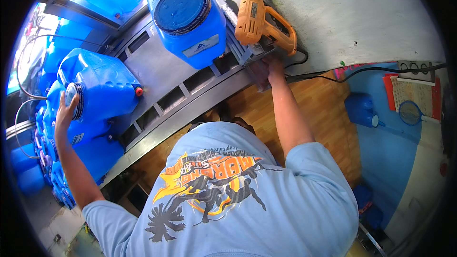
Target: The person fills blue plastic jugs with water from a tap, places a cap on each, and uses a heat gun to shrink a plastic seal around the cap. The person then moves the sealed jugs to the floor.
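Observation:
My left hand rests with spread fingers on the round cap of a blue plastic water container, which lies tilted among others at the left. My right hand reaches to a clear plastic bag or film below an orange heat gun; its fingers are partly hidden, and its grip is unclear. The heat gun sits in a metal holder by the wall. Between my hands, a large blue container with a wet dark-blue lid stands on the steel counter.
More blue containers crowd the left side. A black cable runs from the heat gun area along the white wall. Another blue container and a small blue net are at the right. Slots line the counter's near edge.

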### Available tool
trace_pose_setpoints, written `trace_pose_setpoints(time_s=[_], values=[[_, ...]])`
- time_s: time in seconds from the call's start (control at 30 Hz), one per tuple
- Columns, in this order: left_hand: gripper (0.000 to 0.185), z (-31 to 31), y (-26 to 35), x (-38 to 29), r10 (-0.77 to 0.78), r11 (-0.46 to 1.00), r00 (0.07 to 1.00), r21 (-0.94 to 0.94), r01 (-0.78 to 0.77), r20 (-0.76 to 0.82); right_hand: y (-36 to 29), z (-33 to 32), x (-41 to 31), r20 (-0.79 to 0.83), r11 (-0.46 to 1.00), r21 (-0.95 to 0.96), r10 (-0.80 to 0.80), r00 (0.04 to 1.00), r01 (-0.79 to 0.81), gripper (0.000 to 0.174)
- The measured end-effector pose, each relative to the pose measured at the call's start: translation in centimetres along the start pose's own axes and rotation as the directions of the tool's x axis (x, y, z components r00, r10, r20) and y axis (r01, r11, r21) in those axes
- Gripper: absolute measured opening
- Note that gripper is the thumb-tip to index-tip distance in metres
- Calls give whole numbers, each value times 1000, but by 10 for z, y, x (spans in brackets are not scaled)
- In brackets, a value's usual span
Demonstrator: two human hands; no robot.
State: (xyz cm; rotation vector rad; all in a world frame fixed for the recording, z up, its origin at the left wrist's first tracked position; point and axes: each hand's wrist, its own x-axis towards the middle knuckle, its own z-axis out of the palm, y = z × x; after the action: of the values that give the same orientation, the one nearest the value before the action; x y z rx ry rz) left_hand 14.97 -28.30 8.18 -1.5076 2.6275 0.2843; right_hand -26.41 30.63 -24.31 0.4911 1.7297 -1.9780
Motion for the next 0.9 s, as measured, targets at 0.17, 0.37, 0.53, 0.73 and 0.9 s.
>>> trace_pose_setpoints(time_s=[0.17, 0.37, 0.53, 0.73, 0.9], values=[[101, -1, 7, 8, 230, 972, 965, -72, -222, 123, -4, -6, -6, 44, 945, 291, 140, 989, -147, 24], [104, 1, 2, 19, 85, 989, 989, -131, -69, 118, 7, -63, -34, -147, 984, 110, 157, 977, -142, 30], [107, 10, 6, 18, 284, 958, 958, -44, -282, 35, -8, -63, -52, 129, 143, -881, -844, 520, 450, 37], [113, 1, 19, 2, 312, 942, 948, 105, -317, 61, -61, -6, -47, 546, -325, -836, -586, 599, 443, 25], [116, 12, 33, 4, 66, 996, 998, 52, -66, -11, -72, 1, -32, 695, -445, -708, -574, 432, 548, 27]])
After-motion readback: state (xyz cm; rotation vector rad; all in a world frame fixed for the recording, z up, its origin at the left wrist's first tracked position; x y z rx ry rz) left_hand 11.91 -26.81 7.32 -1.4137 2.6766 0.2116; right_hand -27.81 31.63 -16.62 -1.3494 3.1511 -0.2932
